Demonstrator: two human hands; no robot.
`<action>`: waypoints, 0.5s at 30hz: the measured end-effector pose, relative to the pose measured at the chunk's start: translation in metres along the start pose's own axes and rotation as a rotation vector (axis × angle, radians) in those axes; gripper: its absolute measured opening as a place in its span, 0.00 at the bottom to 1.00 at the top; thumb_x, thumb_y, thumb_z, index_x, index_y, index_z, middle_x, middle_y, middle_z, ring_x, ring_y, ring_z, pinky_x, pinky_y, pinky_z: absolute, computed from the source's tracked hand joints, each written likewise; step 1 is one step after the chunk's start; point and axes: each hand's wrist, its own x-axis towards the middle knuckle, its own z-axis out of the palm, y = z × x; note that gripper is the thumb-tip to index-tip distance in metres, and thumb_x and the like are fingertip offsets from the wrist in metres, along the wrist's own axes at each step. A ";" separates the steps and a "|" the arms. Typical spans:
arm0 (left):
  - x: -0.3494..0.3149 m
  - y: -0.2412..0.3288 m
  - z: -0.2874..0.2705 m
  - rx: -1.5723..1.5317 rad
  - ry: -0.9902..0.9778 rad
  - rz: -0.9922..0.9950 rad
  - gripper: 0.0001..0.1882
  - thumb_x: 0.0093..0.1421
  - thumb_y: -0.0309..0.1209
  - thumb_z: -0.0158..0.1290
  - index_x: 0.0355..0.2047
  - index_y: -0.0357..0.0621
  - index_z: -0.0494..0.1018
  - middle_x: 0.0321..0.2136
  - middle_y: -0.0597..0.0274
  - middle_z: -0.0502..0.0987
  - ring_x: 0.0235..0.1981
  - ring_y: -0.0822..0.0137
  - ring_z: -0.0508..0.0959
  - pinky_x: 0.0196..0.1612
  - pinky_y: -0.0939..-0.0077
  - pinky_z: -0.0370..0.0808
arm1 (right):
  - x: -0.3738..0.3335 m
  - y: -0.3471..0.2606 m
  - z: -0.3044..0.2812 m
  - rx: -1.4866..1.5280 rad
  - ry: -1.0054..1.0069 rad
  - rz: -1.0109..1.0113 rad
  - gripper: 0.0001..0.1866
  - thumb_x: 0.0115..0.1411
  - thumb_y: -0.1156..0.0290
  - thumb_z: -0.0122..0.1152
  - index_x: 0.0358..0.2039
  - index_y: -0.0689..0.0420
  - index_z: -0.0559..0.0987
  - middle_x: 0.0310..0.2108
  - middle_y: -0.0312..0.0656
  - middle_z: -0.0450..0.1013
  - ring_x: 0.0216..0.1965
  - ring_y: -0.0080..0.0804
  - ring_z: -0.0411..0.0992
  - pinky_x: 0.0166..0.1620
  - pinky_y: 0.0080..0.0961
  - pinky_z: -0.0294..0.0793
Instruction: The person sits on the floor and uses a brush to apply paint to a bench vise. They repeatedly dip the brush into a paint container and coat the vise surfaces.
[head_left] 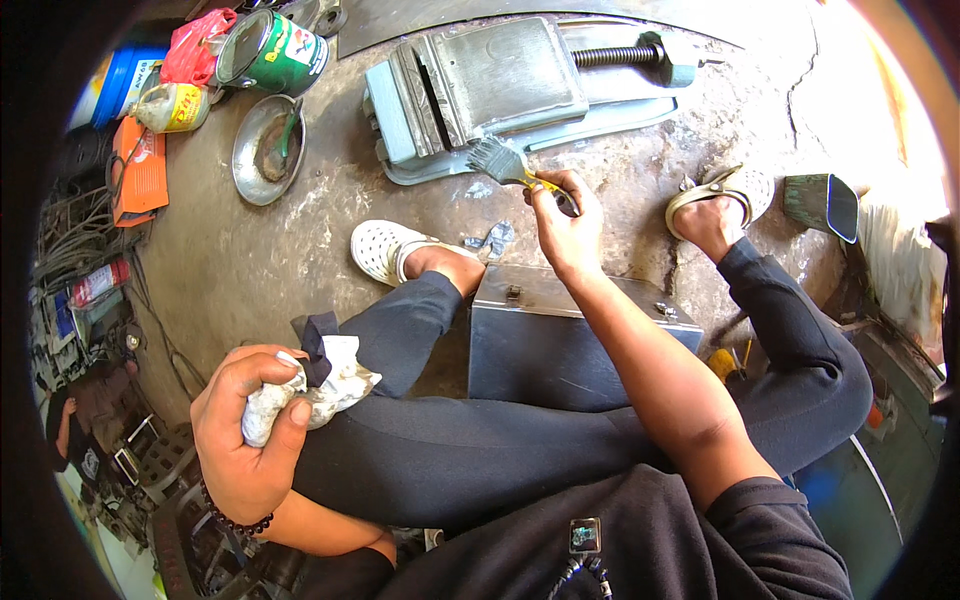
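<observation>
My right hand (568, 228) is closed on the yellow handle of a paintbrush (500, 162). The brush's grey-blue bristles are at the near edge of a machine vise (520, 80); whether they touch it I cannot tell. Light blue paint covers the vise's base and sides, while its broad top and jaws are bare grey metal. A threaded screw (615, 57) runs out of its right end. At the lower left, my left hand (250, 410) grips a crumpled white rag (335, 385) with a dark piece of cloth sticking out of it.
A metal box (540, 350) stands between my legs. Far left are a metal bowl (262, 165) with a green-handled tool, a green paint can (275, 55), a yellow-labelled jug (175, 107) and an orange box (140, 175). Cables lie along the left. A dark square tube (822, 205) is at right.
</observation>
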 end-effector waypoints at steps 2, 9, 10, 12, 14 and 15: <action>0.000 -0.001 -0.001 0.003 -0.011 0.004 0.12 0.54 0.25 0.58 0.39 0.36 0.71 0.36 0.46 0.78 0.38 0.56 0.79 0.44 0.67 0.73 | 0.004 -0.001 0.000 -0.026 -0.013 0.012 0.09 0.61 0.73 0.57 0.39 0.65 0.78 0.30 0.44 0.79 0.34 0.26 0.77 0.41 0.22 0.75; 0.001 -0.001 0.000 0.005 -0.016 -0.003 0.12 0.54 0.25 0.58 0.39 0.36 0.71 0.36 0.46 0.78 0.38 0.56 0.79 0.44 0.67 0.74 | 0.023 -0.007 0.001 -0.068 0.028 -0.076 0.12 0.55 0.70 0.60 0.38 0.62 0.80 0.22 0.39 0.74 0.24 0.19 0.68 0.32 0.20 0.69; 0.000 -0.001 0.000 0.001 -0.017 -0.006 0.12 0.54 0.25 0.58 0.39 0.36 0.71 0.36 0.46 0.78 0.38 0.56 0.79 0.44 0.67 0.74 | 0.025 -0.007 -0.002 -0.089 0.036 -0.134 0.12 0.55 0.70 0.60 0.38 0.62 0.80 0.22 0.39 0.74 0.24 0.19 0.68 0.32 0.20 0.69; 0.000 -0.002 0.000 -0.003 -0.012 -0.006 0.12 0.54 0.25 0.58 0.39 0.36 0.71 0.36 0.46 0.78 0.38 0.56 0.79 0.44 0.67 0.74 | 0.025 -0.008 -0.009 -0.066 0.024 -0.042 0.10 0.59 0.73 0.57 0.40 0.64 0.80 0.29 0.41 0.78 0.30 0.21 0.72 0.38 0.20 0.71; 0.000 -0.001 0.000 -0.001 -0.011 -0.012 0.12 0.54 0.24 0.58 0.39 0.36 0.71 0.36 0.46 0.78 0.38 0.56 0.79 0.44 0.68 0.74 | 0.025 -0.010 -0.014 -0.066 0.088 -0.008 0.10 0.60 0.73 0.57 0.39 0.63 0.80 0.29 0.40 0.78 0.31 0.21 0.72 0.38 0.20 0.71; 0.000 -0.001 0.000 0.004 -0.013 -0.011 0.12 0.54 0.24 0.58 0.39 0.36 0.71 0.36 0.46 0.78 0.38 0.56 0.79 0.44 0.68 0.74 | 0.023 -0.011 -0.019 -0.031 0.060 0.027 0.10 0.60 0.74 0.57 0.40 0.63 0.80 0.29 0.40 0.78 0.31 0.21 0.72 0.39 0.20 0.72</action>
